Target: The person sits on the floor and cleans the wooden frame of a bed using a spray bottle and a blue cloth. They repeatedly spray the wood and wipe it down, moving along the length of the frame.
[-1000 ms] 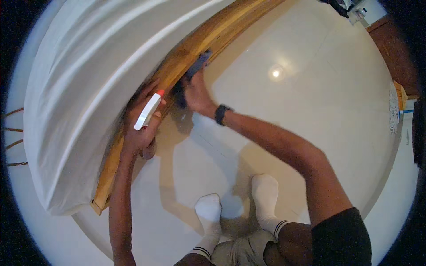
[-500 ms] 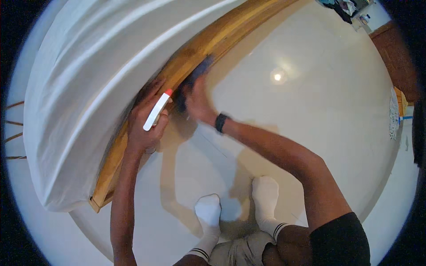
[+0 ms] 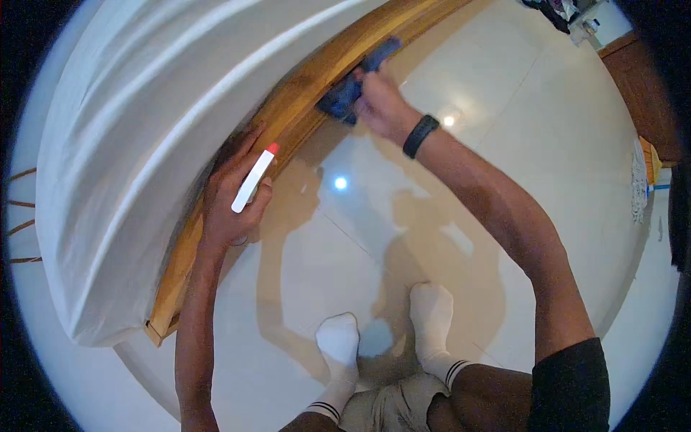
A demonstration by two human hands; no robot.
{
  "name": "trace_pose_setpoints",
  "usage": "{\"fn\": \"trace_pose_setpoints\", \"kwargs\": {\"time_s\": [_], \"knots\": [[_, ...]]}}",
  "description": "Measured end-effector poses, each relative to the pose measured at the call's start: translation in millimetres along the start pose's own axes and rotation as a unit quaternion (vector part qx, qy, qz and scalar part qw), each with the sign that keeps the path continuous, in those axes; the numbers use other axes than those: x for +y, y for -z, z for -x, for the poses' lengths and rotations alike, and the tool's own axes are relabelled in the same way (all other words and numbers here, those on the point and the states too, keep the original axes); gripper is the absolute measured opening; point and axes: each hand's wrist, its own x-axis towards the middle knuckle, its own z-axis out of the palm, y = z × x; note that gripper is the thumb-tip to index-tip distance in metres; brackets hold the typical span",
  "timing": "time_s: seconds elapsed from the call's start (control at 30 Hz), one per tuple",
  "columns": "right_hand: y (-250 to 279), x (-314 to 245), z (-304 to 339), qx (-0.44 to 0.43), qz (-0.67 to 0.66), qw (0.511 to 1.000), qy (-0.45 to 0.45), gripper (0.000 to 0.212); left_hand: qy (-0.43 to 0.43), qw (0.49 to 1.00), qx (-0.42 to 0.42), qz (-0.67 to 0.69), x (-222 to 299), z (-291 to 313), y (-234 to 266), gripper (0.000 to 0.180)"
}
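My left hand [image 3: 234, 201] is closed around a spray bottle, whose white top with a red nozzle [image 3: 253, 180] shows; its body is mostly hidden beneath. The fingers of that hand reach over the wooden rail [image 3: 309, 90] of a bed. Farther along the rail, my right hand [image 3: 381, 101], a black band on its wrist, grips a dark blue cloth [image 3: 342, 97]. The cloth lies against the rail's outer side, a little blurred by motion.
A mattress under a rumpled white sheet [image 3: 144, 144] fills the left. My feet in white socks [image 3: 338, 338] stand on the glossy pale tiled floor [image 3: 547, 144]. At the far right are a mop head [image 3: 638, 183] and a brown wooden piece [image 3: 640, 93]; clutter [image 3: 561, 13] lies at the top right.
My right hand and the blue cloth have moved away from me and to the right along the rail. My left hand with the spray bottle has stayed nearly in place.
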Motion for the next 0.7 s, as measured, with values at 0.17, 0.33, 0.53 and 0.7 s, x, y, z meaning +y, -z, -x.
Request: {"fn": "trace_pose_setpoints", "kwargs": {"time_s": [0.17, 0.33, 0.53, 0.7], "knots": [[-49, 28, 73, -0.021, -0.094, 0.986, -0.134, 0.047, 0.02, 0.999, -0.021, 0.033, -11, 3, -1, 0.034], [-25, 32, 24, -0.086, -0.036, 0.991, -0.1, 0.039, 0.042, 0.991, -0.002, 0.126, -36, 20, 9, 0.035], [-13, -12, -8, 0.045, -0.046, 0.997, -0.049, 0.035, 0.034, 0.992, -0.006, 0.123, -47, 25, 10, 0.037], [-42, 48, 55, -0.05, -0.127, 0.969, -0.207, 0.039, 0.071, 0.985, -0.026, 0.157, -45, 24, 8, 0.04]]}}
